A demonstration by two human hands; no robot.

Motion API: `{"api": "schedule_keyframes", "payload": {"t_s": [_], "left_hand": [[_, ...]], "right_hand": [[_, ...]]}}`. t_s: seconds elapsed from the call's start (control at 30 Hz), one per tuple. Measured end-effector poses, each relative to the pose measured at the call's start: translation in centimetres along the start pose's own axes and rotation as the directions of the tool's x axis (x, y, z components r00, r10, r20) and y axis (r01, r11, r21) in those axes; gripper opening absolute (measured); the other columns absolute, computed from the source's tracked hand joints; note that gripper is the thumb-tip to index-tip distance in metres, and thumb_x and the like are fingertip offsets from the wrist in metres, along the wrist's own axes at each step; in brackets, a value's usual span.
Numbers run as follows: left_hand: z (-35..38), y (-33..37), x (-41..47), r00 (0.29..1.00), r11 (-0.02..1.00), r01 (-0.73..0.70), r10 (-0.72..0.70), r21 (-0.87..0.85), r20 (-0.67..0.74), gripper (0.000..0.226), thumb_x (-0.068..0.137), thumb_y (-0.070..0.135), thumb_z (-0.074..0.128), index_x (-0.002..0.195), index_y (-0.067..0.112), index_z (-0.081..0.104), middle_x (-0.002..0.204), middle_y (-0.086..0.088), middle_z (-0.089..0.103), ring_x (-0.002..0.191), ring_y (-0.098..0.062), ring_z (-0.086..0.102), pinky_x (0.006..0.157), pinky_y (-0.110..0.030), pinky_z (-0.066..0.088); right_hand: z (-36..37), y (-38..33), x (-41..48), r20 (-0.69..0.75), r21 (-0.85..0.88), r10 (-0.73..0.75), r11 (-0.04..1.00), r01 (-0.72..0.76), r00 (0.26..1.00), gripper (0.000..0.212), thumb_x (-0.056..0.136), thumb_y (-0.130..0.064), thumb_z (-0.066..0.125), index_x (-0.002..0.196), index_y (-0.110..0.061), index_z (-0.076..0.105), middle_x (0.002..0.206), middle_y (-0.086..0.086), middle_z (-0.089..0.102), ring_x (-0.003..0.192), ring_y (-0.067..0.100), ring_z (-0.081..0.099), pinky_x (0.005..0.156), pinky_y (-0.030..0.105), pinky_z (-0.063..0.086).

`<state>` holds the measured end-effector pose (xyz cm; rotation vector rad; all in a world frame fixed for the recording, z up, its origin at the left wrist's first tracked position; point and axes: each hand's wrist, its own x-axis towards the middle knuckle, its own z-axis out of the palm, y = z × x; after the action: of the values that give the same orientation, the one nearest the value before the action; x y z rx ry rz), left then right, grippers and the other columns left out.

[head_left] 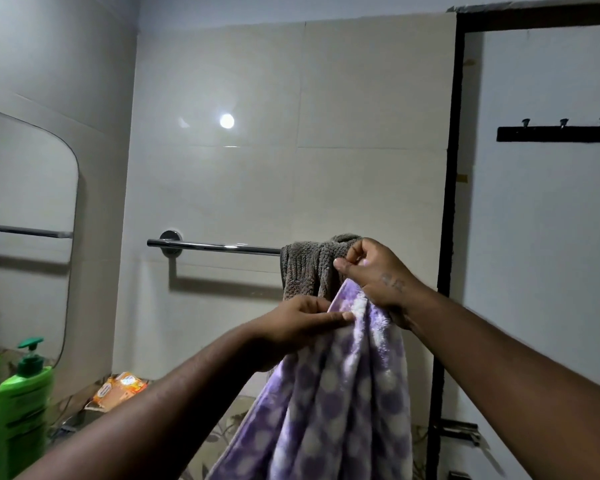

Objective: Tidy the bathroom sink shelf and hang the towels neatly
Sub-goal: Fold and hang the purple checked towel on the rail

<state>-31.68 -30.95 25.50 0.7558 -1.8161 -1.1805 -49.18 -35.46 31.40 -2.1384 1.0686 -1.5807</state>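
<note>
The purple checked towel (336, 393) is pinched at its top edge by the closed fingers of the left hand (305, 323) and right hand (374, 271), held just before the towel rail (215, 247), presumably for draping beside the grey towel (309, 265).

A home bathroom: tiled wall (291, 133), chrome towel rail (215, 247), mirror (25, 220), green pump bottles (21, 410), hook rack (561, 131).

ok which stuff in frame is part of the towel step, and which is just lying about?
In play:
left hand
right hand
purple checked towel
grey towel
towel bar

Lying about:
green pump bottle
orange packet
wall hooks
mirror
</note>
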Motion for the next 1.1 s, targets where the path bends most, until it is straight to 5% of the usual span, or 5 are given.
{"api": "schedule_keyframes", "payload": {"t_s": [0.37, 0.57, 0.77, 0.87, 1.1], "left_hand": [[0.8, -1.5, 0.2, 0.974, 0.939, -0.197, 0.155, -0.281, -0.166, 0.036, 0.104, 0.028, 0.053, 0.098, -0.002, 0.071, 0.089, -0.018, 0.072, 0.072, -0.022, 0.068, 0.065, -0.03, 0.056], [0.9, -3.3, 0.8, 0.994, 0.973, -0.036, 0.059, 0.228, -0.091, 0.056, 0.077, 0.055, 0.079, 0.1, 0.004, 0.073, 0.095, -0.015, 0.073, 0.081, -0.023, 0.058, 0.071, -0.039, 0.045], [-0.8, -4.5, -0.2, 0.962, 0.965, 0.159, -0.199, 0.207, 0.19, 0.024, 0.089, 0.023, 0.074, 0.096, 0.001, 0.076, 0.097, -0.019, 0.072, 0.081, -0.026, 0.066, 0.082, -0.035, 0.055], [-0.9, -4.3, -0.2, 0.992, 0.978, 0.114, -0.12, 0.176, 0.025, 0.02, 0.091, 0.02, 0.071, 0.073, 0.012, 0.074, 0.074, -0.004, 0.07, 0.063, -0.013, 0.06, 0.06, -0.024, 0.048], [-1.1, -2.3, 1.8, 0.921, 0.972, -0.156, 0.207, 0.174, -0.331, 0.039, 0.072, 0.031, 0.072, 0.079, -0.003, 0.054, 0.072, -0.007, 0.049, 0.067, -0.016, 0.042, 0.057, -0.03, 0.031]], "right_hand": [[-0.2, -0.1, 0.7, 0.015, 0.12, 0.043, 0.992, -0.045, 0.999, 0.034, 0.066, -0.027, 0.093, 0.069, -0.018, 0.061, 0.046, -0.013, 0.052, 0.042, 0.003, 0.043, 0.052, 0.024, 0.037], [0.6, 0.6, 0.7, 0.011, 0.064, 0.019, 0.998, -0.02, 1.0, 0.035, 0.067, -0.022, 0.092, 0.067, -0.017, 0.058, 0.047, -0.011, 0.043, 0.044, 0.006, 0.033, 0.048, 0.023, 0.03], [-1.0, 1.8, 1.2, -0.122, 0.065, 0.035, 0.998, -0.028, 0.992, 0.032, 0.067, -0.017, 0.091, 0.065, -0.017, 0.059, 0.048, -0.012, 0.049, 0.048, 0.01, 0.04, 0.059, 0.028, 0.037], [-1.8, 2.4, 1.6, -0.189, 0.021, 0.013, 1.0, -0.009, 0.982, 0.028, 0.067, -0.021, 0.091, 0.069, -0.017, 0.064, 0.048, -0.015, 0.047, 0.052, 0.011, 0.04, 0.06, 0.029, 0.036], [-1.9, 0.1, 0.0, 0.355, -0.152, -0.04, 0.983, 0.1, 0.934, 0.04, 0.065, -0.063, 0.082, 0.091, -0.032, 0.081, 0.083, -0.01, 0.077, 0.072, 0.002, 0.062, 0.074, 0.028, 0.05]]}}
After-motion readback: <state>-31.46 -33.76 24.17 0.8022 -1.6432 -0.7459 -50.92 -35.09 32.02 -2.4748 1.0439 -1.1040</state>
